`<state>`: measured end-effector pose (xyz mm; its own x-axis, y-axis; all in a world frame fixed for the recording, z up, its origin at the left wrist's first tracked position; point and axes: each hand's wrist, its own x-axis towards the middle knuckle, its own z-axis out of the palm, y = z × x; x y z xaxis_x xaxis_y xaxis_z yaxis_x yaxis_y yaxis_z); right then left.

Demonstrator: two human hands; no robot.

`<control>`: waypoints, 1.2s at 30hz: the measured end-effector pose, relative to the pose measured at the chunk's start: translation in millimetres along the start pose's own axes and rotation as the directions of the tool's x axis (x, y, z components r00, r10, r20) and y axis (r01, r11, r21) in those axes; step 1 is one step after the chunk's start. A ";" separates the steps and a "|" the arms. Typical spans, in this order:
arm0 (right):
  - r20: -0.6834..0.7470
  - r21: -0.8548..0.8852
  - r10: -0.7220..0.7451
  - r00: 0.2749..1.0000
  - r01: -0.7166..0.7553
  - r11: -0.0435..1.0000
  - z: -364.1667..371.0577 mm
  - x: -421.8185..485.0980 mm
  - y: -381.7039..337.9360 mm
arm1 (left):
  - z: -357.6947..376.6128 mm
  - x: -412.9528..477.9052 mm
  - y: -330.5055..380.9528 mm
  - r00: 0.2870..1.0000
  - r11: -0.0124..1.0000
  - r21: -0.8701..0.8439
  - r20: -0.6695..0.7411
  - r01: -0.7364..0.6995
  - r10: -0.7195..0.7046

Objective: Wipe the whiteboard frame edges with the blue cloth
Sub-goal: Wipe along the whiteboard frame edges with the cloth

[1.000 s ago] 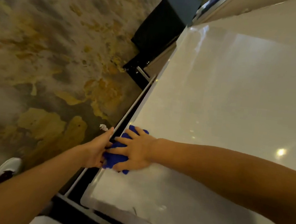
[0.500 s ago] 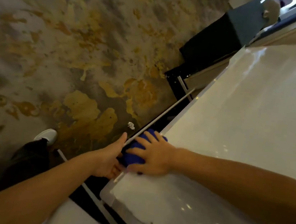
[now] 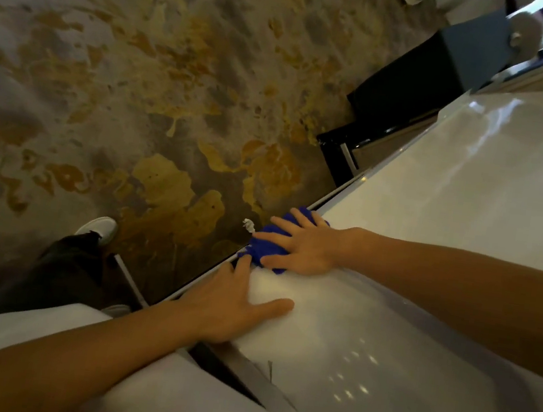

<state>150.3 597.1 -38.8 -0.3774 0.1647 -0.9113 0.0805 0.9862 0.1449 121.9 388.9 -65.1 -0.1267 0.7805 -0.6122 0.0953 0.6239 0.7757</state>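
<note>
The whiteboard (image 3: pixel 437 248) fills the right side, glossy white, with its thin metal frame edge (image 3: pixel 338 188) running diagonally from lower left to upper right. A crumpled blue cloth (image 3: pixel 267 243) lies on that edge. My right hand (image 3: pixel 303 244) presses flat on the cloth with fingers spread over it. My left hand (image 3: pixel 233 304) rests open on the board just below the cloth, thumb stretched across the white surface, fingertips close to the cloth's lower end.
Patterned grey and yellow carpet (image 3: pixel 124 82) lies to the left of the board. A small white scrap (image 3: pixel 248 225) sits on the carpet beside the cloth. A black stand base (image 3: pixel 388 117) is at the upper right. My shoe (image 3: pixel 98 228) is at lower left.
My right hand and the cloth have slid further along the frame edge. My left hand has left the cloth and now lies flat on the board below it. The view has shifted.
</note>
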 end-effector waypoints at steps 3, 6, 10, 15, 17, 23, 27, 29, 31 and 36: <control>0.023 0.024 -0.072 0.997 0.072 0.997 -2.6 4.3 11.7 | 4.5 -5.1 0.8 0.999 0.994 0.102 -0.006 0.041 -0.041; -0.008 0.062 0.301 0.954 -0.300 0.952 -16.4 3.8 53.3 | 8.9 -4.3 6.2 0.992 0.987 0.098 0.002 0.126 -0.126; -0.017 0.012 0.319 0.947 -0.319 0.948 -11.3 -3.6 50.6 | 17.1 -1.6 21.9 0.979 0.975 0.097 0.022 0.199 -0.202; 0.071 -0.028 -0.159 0.985 0.162 0.986 5.7 -17.6 -7.6 | 23.8 -7.8 31.1 0.965 0.945 0.206 0.013 0.256 -0.264; 0.071 -0.067 -0.154 0.986 0.159 0.985 -1.2 -16.8 4.8 | 23.9 -10.5 30.5 0.965 0.944 0.207 -0.002 0.257 -0.262; -0.011 -0.009 0.290 0.957 -0.290 0.957 -11.2 -18.8 41.5 | 28.2 -25.4 29.5 0.971 0.959 0.188 0.074 0.212 -0.229; 0.018 0.002 -0.166 0.986 0.166 0.986 19.6 -18.4 -17.5 | 30.1 -29.1 34.1 0.962 0.948 0.216 0.087 0.235 -0.259; -0.046 0.008 -0.216 0.975 0.216 0.976 13.8 -15.0 -4.6 | 30.4 -29.0 33.9 0.962 0.946 0.218 0.076 0.239 -0.261; -0.072 -0.012 -0.030 0.997 0.030 0.999 -0.5 -13.7 27.9 | 30.1 -28.1 32.8 0.967 0.953 0.207 0.075 0.223 -0.243; -0.032 0.001 0.219 0.975 -0.219 0.976 -7.4 -17.8 43.5 | 31.8 -20.8 31.0 0.970 0.959 0.195 0.093 0.205 -0.226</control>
<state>153.7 637.2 -13.4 -0.3796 0.3774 -0.8447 0.1626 0.9260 0.3407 158.9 393.3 -33.2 -0.0528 0.6198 -0.7830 0.2582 0.7659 0.5888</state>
